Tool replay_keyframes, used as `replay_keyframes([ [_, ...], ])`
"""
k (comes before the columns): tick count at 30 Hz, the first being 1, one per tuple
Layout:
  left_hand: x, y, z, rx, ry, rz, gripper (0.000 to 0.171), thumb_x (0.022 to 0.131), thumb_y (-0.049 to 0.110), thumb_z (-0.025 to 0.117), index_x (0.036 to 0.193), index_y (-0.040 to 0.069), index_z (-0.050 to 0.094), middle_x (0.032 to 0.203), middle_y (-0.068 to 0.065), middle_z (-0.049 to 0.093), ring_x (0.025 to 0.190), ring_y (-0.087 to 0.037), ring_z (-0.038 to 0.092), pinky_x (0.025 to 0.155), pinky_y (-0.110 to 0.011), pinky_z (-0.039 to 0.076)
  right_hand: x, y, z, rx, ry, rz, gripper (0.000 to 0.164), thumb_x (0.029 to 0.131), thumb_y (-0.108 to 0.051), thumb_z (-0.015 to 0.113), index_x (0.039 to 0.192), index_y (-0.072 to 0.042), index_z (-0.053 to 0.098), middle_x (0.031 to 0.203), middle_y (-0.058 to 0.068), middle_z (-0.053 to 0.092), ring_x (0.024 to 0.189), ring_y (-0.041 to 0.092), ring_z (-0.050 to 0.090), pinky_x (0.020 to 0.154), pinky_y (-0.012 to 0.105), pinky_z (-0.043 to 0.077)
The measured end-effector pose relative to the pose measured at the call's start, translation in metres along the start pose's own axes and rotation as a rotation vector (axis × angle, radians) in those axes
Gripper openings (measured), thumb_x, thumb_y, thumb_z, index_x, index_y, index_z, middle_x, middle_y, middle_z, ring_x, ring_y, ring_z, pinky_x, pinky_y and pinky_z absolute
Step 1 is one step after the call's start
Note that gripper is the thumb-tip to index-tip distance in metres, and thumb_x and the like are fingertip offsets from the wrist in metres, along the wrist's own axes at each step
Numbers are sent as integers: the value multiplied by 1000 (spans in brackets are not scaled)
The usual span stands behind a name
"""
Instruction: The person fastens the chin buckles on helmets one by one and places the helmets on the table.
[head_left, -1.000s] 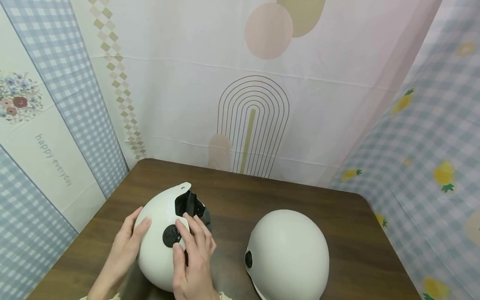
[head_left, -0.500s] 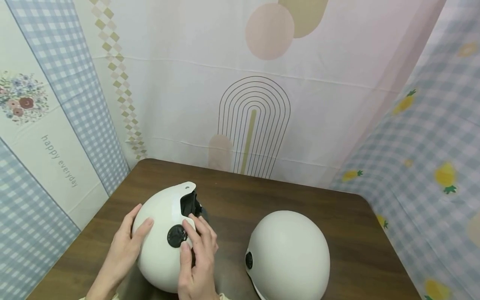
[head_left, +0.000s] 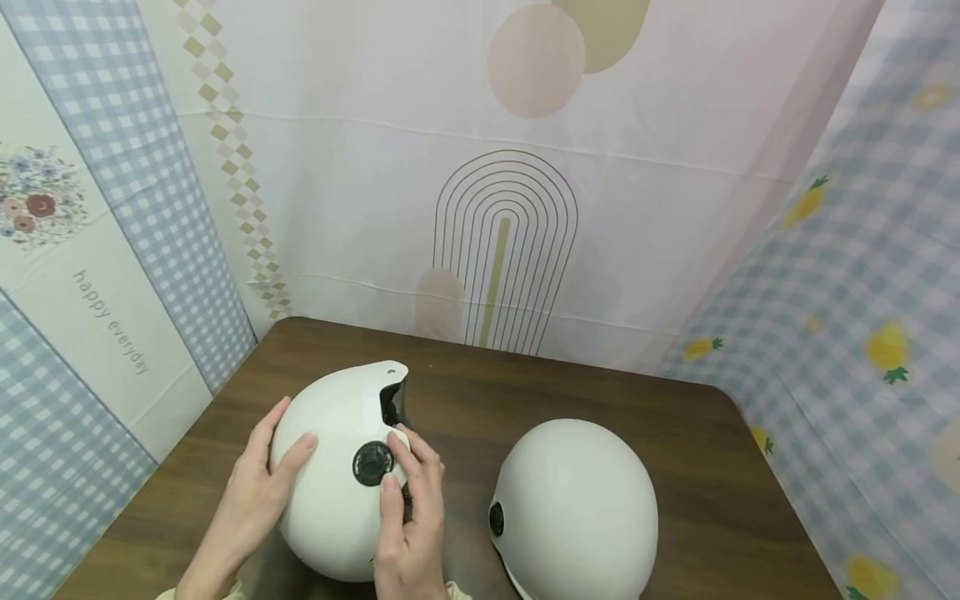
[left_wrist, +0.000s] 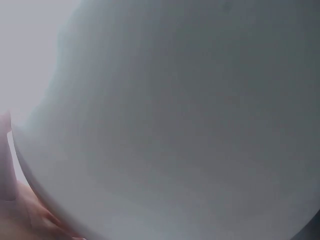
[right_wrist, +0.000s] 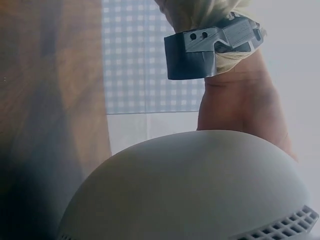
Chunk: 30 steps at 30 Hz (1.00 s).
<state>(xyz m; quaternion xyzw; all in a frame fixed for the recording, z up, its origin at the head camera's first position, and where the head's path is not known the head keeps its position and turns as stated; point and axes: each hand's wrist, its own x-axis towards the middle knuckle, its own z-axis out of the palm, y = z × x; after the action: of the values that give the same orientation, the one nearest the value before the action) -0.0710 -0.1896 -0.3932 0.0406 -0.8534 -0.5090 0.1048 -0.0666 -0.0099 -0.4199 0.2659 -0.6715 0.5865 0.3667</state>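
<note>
A glossy white helmet (head_left: 333, 479) with a black round side knob (head_left: 372, 463) stands on the left part of the table. Part of its dark visor (head_left: 397, 406) shows at the face opening. My left hand (head_left: 258, 479) grips the shell from the left, its thumb lying over the surface. With fingers and thumb, my right hand (head_left: 416, 508) holds the right edge just beside the knob. In the left wrist view the white shell (left_wrist: 175, 125) fills nearly everything. The right wrist view shows the dome (right_wrist: 200, 185) with a dark vent grille (right_wrist: 287, 226).
A second white helmet (head_left: 577, 508) stands to the right on the brown wooden table (head_left: 480, 387), its lower part cut off by the frame. Patterned cloths hang behind the table (head_left: 360, 208) and on both sides. A grey wrist mount (right_wrist: 215, 45) shows in the right wrist view.
The held helmet has turned, so its knob and face opening have shifted right and less of the dark inside shows. My right hand has moved right with its edge; my left keeps its grip.
</note>
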Motion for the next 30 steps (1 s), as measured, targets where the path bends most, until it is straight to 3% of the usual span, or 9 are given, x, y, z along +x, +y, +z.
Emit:
replay_keyframes([
  [9, 3, 1, 5, -3, -8, 28, 71, 99, 38, 52, 157, 19, 16, 153, -22, 23, 131, -45, 34, 92, -70, 35, 0, 1, -6, 35, 12, 92, 46, 92, 13, 49, 136, -1, 53, 135, 17, 49, 122, 29, 44, 101, 27, 39],
  [16, 5, 0, 9, -34, -18, 62, 69, 98, 34, 56, 155, 19, 19, 152, -19, 29, 130, -38, 38, 93, -62, 38, -1, 5, -12, 13, 23, 96, 46, 91, 14, 50, 135, -1, 54, 135, 15, 50, 121, 29, 44, 100, 28, 37],
  [24, 9, -4, 13, -83, -35, 116, 69, 98, 29, 56, 154, 16, 18, 152, -18, 27, 130, -37, 36, 94, -62, 37, 0, 10, -15, 23, 46, 114, 45, 92, 15, 49, 134, 1, 54, 133, 18, 51, 122, 30, 44, 101, 26, 38],
  [30, 9, -13, 14, -85, -75, 124, 70, 99, 29, 52, 157, 22, 13, 157, -19, 20, 133, -42, 33, 90, -66, 40, 1, 15, -18, 85, 61, 115, 45, 91, 19, 45, 133, 5, 52, 132, 21, 50, 122, 30, 46, 102, 25, 39],
])
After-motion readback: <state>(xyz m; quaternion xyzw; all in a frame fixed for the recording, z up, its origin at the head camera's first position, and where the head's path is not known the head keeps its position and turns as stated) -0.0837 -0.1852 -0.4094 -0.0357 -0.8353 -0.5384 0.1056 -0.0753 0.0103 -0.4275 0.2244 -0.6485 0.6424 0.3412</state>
